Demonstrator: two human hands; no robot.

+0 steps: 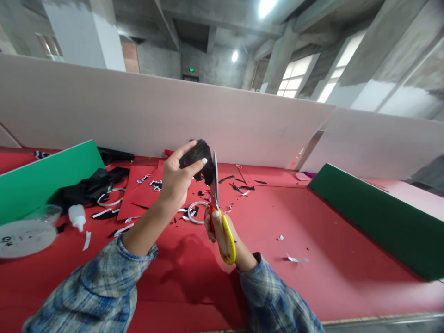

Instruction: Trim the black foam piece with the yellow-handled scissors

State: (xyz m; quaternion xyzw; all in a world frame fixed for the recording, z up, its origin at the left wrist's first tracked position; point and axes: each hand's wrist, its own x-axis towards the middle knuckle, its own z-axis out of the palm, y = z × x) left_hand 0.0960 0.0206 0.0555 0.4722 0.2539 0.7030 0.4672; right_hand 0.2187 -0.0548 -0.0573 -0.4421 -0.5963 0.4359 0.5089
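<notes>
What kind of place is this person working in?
Probably a craft workbench in a bare concrete building: a red table strewn with paper scraps, a glue bottle, and yellow-handled scissors cutting a black piece.

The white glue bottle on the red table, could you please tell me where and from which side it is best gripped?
Probably by its body, from above. The white glue bottle seems to stand upright on the red table, narrow cap uppermost. A clear container sits close on its left, so the right side is freer.
</notes>
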